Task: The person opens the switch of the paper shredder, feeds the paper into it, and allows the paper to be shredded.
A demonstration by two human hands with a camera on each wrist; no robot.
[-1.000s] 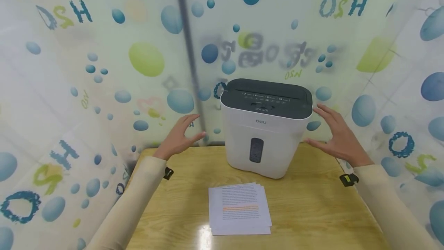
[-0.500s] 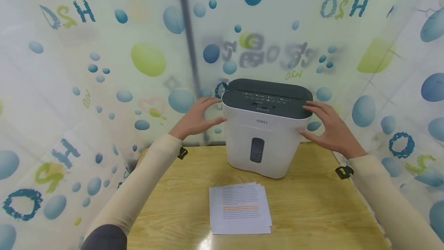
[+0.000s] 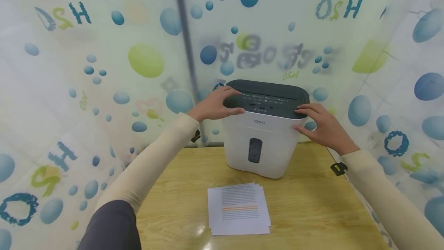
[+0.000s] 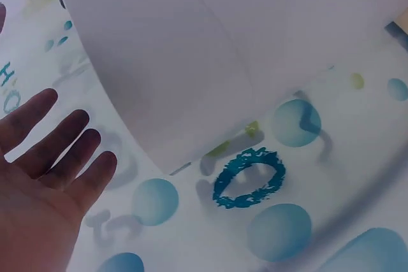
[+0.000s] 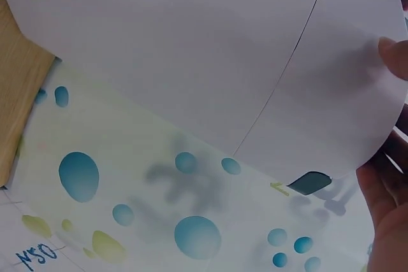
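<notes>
A white paper shredder [image 3: 237, 134] with a dark top and "deli" on its front stands upright at the back of the table. My left hand [image 3: 215, 105] overlaps its upper left corner in the head view, thumb and fingers apart. Seen from the left wrist, the fingers [image 4: 71, 138] are spread and relaxed beside the white casing [image 4: 172, 62]. My right hand [image 3: 322, 130] is at the upper right end, fingertips over the dark top's edge and thumb in front. In the right wrist view that thumb [image 5: 394, 58] lies against or just over the white front.
A small stack of printed sheets [image 3: 239, 225], the top one with an orange-marked line, lies on the wooden table [image 3: 298, 211] in front of the shredder. A patterned curtain [image 3: 145, 99] hangs close behind and along both sides.
My left hand has moved right and up, from beside the shredder to over its upper left corner. My right hand has shifted slightly left onto the right end. Shredder and papers stay put.
</notes>
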